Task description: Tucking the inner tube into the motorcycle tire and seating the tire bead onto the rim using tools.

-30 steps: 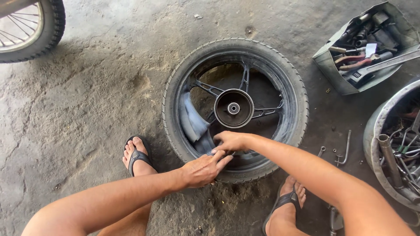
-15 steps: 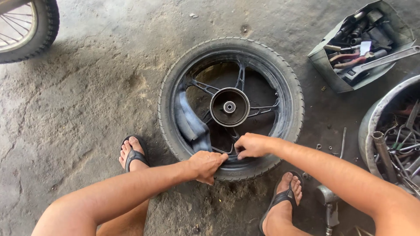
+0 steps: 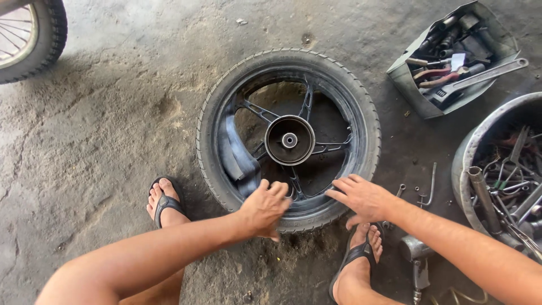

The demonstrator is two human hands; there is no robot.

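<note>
Resting spread and empty, both hands, left (image 3: pixel 264 208) and right (image 3: pixel 361 197), touch the tyre's (image 3: pixel 214 107) near edge.

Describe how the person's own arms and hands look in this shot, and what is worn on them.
Both forearms are bare, with no sleeves in view. The left hand and the right hand wear no gloves, and no rings, watch or wristband can be seen. No markings show on the arms. The fingers are bare too. The only things worn in view are dark flip-flops on the feet.
</note>
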